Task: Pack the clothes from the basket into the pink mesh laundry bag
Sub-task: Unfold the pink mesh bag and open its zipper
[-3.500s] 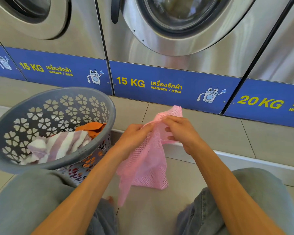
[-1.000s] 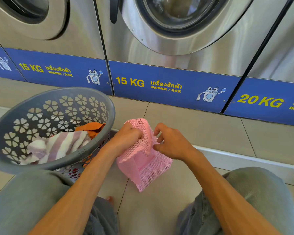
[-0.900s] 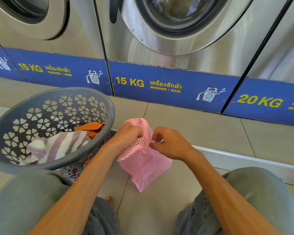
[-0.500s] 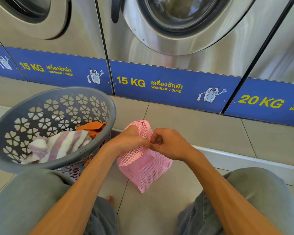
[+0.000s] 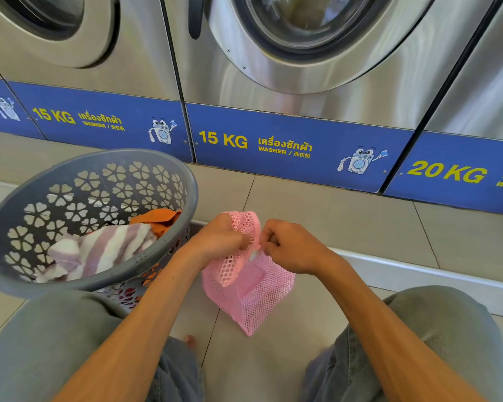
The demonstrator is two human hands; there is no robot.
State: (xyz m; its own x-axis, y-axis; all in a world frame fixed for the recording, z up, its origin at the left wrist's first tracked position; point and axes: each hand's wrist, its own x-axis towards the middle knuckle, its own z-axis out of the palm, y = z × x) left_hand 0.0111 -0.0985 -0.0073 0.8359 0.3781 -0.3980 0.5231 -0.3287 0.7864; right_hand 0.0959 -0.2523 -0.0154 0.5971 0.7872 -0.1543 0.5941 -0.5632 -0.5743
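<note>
The pink mesh laundry bag hangs bunched between my knees, just above the tiled floor. My left hand grips its upper edge from the left. My right hand pinches the same edge from the right, at a small white piece on the rim. A grey plastic basket with flower-shaped holes stands tilted at my left. Inside it lie a purple-and-white striped cloth and an orange garment.
A row of steel front-loading washers with blue 15 KG and 20 KG panels faces me. A raised tiled step runs along their base. My knees in grey trousers frame the floor below the bag.
The bag, long and hanging 3.5 s ago, is gathered into a short bundle. Over the last second my right hand closed in on its top edge next to my left hand.
</note>
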